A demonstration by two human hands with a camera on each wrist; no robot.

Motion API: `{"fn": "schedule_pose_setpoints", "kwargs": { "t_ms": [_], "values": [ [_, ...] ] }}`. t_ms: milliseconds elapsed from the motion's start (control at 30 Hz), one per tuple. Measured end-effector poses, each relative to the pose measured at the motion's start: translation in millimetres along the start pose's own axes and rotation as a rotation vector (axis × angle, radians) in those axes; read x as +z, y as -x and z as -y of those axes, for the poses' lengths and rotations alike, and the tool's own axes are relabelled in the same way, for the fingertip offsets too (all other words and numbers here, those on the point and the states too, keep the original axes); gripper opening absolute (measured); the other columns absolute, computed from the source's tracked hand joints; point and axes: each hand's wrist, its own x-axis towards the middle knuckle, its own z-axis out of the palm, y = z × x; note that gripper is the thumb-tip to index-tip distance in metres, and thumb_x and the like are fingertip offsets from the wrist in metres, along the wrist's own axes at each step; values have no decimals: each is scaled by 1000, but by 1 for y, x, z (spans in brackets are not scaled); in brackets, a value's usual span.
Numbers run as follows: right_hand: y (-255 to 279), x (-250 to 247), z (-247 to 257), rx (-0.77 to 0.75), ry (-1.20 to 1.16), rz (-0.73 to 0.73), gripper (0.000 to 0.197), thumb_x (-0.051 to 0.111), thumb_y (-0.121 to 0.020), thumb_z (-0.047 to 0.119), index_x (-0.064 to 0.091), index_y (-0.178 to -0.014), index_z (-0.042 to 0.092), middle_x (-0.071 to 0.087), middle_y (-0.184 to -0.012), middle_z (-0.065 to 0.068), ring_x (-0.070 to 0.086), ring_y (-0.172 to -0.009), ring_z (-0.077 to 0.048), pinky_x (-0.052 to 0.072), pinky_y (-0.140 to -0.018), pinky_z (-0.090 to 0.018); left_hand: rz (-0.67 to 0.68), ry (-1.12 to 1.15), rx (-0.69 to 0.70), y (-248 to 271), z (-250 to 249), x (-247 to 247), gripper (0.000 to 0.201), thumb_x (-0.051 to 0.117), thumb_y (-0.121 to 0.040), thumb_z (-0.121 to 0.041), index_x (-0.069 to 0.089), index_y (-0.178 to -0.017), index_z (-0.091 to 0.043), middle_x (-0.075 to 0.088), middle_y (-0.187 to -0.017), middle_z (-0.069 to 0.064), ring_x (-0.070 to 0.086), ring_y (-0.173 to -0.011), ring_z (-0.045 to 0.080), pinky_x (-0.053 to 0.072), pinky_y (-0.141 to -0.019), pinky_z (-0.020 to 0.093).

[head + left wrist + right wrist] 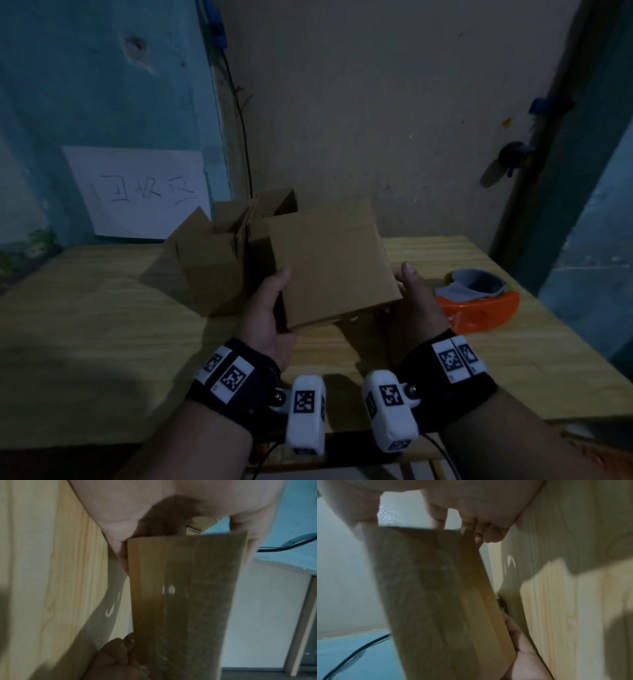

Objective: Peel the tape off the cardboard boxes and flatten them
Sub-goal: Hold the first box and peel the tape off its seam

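Note:
A closed brown cardboard box (pixel 332 267) is lifted just above the wooden table (pixel 102 325), tilted toward me. My left hand (pixel 274 301) grips its left side with the thumb on top. My right hand (pixel 414 294) grips the right side the same way; the fingers of both hands are hidden beneath. In the left wrist view the box's lower face (pixel 180 601) carries a glossy strip of clear tape (pixel 168 591), and the right hand's fingers (pixel 116 655) curl at its far edge. The right wrist view shows that face of the box (pixel 436 595) and the left hand (pixel 527 655) beyond it.
Two opened cardboard boxes (pixel 212 260) with raised flaps stand behind and left of the held box. An orange tape dispenser (pixel 479 305) lies on the table to the right. A white paper sign (pixel 137 192) hangs on the blue wall, beside a dark cable (pixel 243 137).

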Motion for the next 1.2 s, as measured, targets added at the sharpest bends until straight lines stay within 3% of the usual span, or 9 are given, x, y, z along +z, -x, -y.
{"fn": "schedule_pose_setpoints", "kwargs": {
  "t_ms": [167,300,467,600,633,800,900,1033,1200],
  "values": [
    [0,4,3,-174,150,-13,70,83,-66,51,64,-118,8,70,-114,-20,68,-98,-34,54,-77,-47,-70,72,64,5,-3,7,69,78,-69,-42,66,-132,-16,78,-118,13,68,-116,36,55,-99,55],
    [3,4,2,-190,108,67,36,67,-80,22,64,-114,11,72,-95,-7,71,-73,-15,52,-54,-28,-141,96,58,5,-4,9,74,81,-65,-44,66,-131,-15,78,-114,16,69,-113,39,54,-101,59],
    [7,3,5,-173,167,73,43,70,-79,22,63,-120,13,69,-107,-8,67,-88,-24,56,-57,-30,-185,123,28,5,-6,11,87,89,-60,-43,60,-137,-13,75,-121,22,68,-114,45,53,-98,66],
    [4,2,1,-171,157,96,46,86,-63,30,70,-104,19,70,-111,-12,66,-96,-34,57,-81,-59,-173,94,9,7,-5,11,74,86,-65,-29,63,-132,-7,77,-114,22,69,-111,44,56,-95,62],
    [3,1,0,-171,144,108,48,91,-55,32,71,-97,19,71,-108,-12,67,-94,-34,54,-84,-60,-173,90,7,8,-5,11,71,84,-66,-28,65,-130,-6,78,-112,21,70,-110,43,56,-95,60],
    [1,2,-4,-170,81,211,49,99,-40,37,71,-75,18,71,-85,-8,66,-78,-24,46,-73,-39,-182,144,12,10,-8,9,69,81,-65,-32,68,-127,-5,75,-119,22,67,-115,44,50,-104,59],
    [3,4,-2,-172,90,221,65,101,-35,37,74,-92,18,74,-101,-9,71,-89,-25,48,-77,-42,-182,177,-3,9,-8,8,69,81,-66,-35,68,-126,-4,75,-118,24,66,-116,45,45,-110,60],
    [5,7,1,-155,61,249,85,101,-37,33,71,-116,20,73,-116,-8,73,-99,-24,58,-69,-38,-186,187,-14,9,-7,10,67,79,-68,-36,67,-125,-5,77,-111,25,68,-112,45,50,-102,58],
    [7,5,1,-173,97,274,73,99,-46,22,73,-115,27,73,-112,-7,72,-85,-19,53,-61,-31,-179,172,-5,11,-5,14,71,78,-67,-34,63,-129,-3,76,-112,27,67,-111,46,54,-93,58]
  ]
}}
